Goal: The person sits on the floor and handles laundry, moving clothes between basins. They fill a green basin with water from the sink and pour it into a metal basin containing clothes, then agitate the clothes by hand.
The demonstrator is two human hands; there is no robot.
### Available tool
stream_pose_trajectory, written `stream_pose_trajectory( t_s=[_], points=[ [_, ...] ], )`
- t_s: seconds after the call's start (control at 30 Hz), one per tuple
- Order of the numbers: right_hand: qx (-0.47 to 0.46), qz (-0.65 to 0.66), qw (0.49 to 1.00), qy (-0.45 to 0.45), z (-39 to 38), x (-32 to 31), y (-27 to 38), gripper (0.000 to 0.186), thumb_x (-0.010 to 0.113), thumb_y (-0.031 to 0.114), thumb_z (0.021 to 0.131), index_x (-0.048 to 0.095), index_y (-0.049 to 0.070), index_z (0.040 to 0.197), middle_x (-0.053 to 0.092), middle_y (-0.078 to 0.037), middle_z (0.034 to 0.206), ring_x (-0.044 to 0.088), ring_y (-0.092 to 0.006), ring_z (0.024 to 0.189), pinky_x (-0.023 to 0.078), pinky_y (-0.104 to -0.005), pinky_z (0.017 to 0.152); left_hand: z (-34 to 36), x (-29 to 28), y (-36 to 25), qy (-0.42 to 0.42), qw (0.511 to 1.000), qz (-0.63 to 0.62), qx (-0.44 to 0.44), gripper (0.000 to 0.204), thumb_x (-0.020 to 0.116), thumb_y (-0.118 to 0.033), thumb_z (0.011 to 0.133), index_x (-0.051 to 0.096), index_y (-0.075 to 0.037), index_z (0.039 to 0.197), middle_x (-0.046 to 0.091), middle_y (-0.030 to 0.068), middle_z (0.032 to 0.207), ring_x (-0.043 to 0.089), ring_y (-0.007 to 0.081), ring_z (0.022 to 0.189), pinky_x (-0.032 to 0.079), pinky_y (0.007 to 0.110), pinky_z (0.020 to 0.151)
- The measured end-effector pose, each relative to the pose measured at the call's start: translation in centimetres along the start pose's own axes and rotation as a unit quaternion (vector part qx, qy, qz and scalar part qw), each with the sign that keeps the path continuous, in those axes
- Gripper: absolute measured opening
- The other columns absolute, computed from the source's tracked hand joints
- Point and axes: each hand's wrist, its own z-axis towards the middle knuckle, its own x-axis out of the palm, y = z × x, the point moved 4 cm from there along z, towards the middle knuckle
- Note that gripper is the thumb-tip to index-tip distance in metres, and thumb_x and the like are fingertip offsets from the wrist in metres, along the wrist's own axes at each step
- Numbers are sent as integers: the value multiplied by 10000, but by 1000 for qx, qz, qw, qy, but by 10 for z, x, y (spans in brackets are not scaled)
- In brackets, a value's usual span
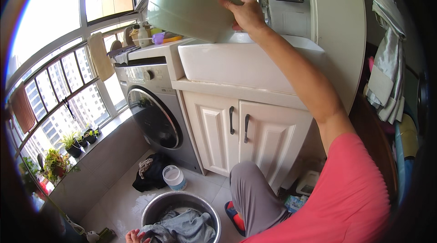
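My right hand (249,15) is raised over the white sink (241,63), its fingers and thumb closed on the rim of a large pale green plastic basin (189,8). The basin is tilted over the sink's left side. Low at the bottom edge, my left hand (135,236) shows only in part. Its curled fingers are at a grey-blue garment (186,227) that hangs over the left rim of a round metal basin (215,211) on the floor. More of that cloth lies inside the metal basin.
A clear plastic tub (174,177) and a dark cloth heap (152,172) lie on the floor before the washing machine (154,115). White cabinet doors (273,138) stand below the sink. Potted plants (70,143) line the window ledge. My bent knee (248,179) is beside the metal basin.
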Motion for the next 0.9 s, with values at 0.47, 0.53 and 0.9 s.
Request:
stream_pose_trajectory(
  t_s=[0.47, 0.53, 0.9],
  points=[
    [90, -109, 974, 179, 14, -40, -39, 519, 760, 301, 786, 566, -56, 1108, 630, -127, 783, 649, -227, 600, 569, -317, 536, 16, -18, 28, -22, 998, 59, 27, 326, 516, -224, 974, 495, 16, 1192, 608, 196, 1160, 649, 306, 967, 582, 412, 681],
    [124, -124, 949, 262, 12, -48, -31, 435, 682, 219, 818, 563, -52, 1138, 645, -155, 800, 668, -252, 626, 573, -336, 530, 16, -20, 33, -27, 998, 54, 26, 309, 518, -233, 973, 512, -3, 1181, 625, 184, 1135, 657, 293, 945, 568, 415, 682],
    [-129, -624, 718, 281, 160, -62, -98, 336, 463, 126, 839, 637, -1, 1096, 657, -219, 1068, 627, -361, 1040, 530, -434, 830, 5, -22, 44, -21, 996, 71, -46, 364, 529, -292, 972, 471, -35, 1223, 640, 149, 1115, 655, 287, 957, 538, 445, 724]
  ],
)
